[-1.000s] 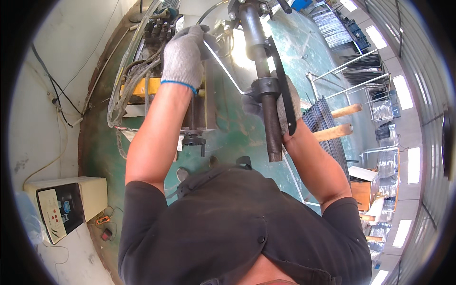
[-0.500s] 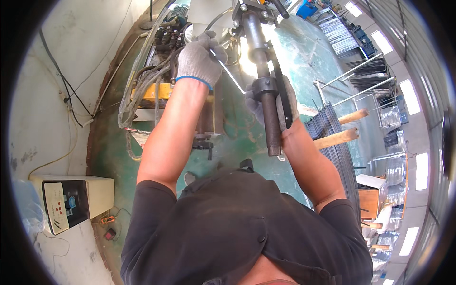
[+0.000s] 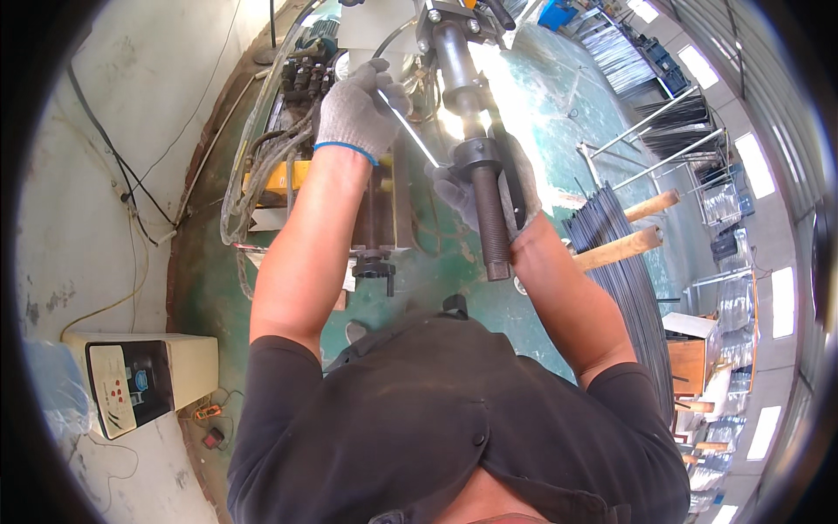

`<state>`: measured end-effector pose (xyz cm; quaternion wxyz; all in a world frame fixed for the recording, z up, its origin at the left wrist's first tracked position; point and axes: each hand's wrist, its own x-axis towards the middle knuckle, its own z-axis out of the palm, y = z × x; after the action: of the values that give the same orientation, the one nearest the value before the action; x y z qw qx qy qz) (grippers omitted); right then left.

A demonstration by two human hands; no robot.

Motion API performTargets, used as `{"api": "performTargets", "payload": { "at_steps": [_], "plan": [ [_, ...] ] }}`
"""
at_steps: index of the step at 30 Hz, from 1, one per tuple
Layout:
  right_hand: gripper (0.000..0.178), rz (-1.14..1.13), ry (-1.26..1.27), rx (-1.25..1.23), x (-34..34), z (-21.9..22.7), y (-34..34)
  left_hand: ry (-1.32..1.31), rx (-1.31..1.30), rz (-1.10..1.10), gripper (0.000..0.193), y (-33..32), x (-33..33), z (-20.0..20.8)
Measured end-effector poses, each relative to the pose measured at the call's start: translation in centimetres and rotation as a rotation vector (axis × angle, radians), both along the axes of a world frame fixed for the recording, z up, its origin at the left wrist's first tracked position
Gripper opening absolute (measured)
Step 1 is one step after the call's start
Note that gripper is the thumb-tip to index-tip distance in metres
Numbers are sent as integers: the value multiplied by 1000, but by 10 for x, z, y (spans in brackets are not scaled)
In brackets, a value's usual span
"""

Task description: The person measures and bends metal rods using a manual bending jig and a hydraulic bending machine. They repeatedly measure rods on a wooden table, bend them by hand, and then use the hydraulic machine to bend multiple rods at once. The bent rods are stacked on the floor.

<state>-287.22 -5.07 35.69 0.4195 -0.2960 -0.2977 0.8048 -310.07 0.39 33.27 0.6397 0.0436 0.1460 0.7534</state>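
My left hand (image 3: 360,109), in a pale knitted glove with a blue cuff, is closed round a thin silver rod that looks like a hex key (image 3: 410,131). The rod slants down to the right, its far end meeting the side of a dark round collar (image 3: 477,155). That collar sits on a dark threaded shaft (image 3: 492,223) on the machine. My gloved right hand (image 3: 454,189) wraps round the shaft from behind, just below the collar. Its fingers show on the left side, while the palm is partly hidden by the shaft and a flat black bar (image 3: 509,179).
Hoses and a yellow machine part (image 3: 284,179) stand left of my left arm. A hand crank (image 3: 375,266) hangs between my arms. Long dark rods (image 3: 615,253) and wooden poles (image 3: 621,248) lie at right. A cream-coloured box-shaped device (image 3: 188,362) is by the left wall.
The machine and both hands have shifted slightly left and up in view together. The silver rod still reaches the collar, and both hands keep their holds.
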Motion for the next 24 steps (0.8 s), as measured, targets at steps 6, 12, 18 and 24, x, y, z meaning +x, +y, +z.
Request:
{"api": "performTargets", "payload": {
  "at_steps": [6, 12, 18, 24],
  "plan": [
    [57, 93, 79, -108, 12, -11, 16, 9, -9, 36, 20, -12, 0, -3],
    [57, 143, -11, -165, 12, -5, 20, 60, -39, 12, 23, -18, 16, -12],
    [54, 200, 33, -204, 14, 2, 17, 81, -156, 1, 26, -15, 14, 5],
    [49, 174, -6, -157, 13, -5, 20, -15, -242, -45, 28, -1, -9, 10]
  ]
}}
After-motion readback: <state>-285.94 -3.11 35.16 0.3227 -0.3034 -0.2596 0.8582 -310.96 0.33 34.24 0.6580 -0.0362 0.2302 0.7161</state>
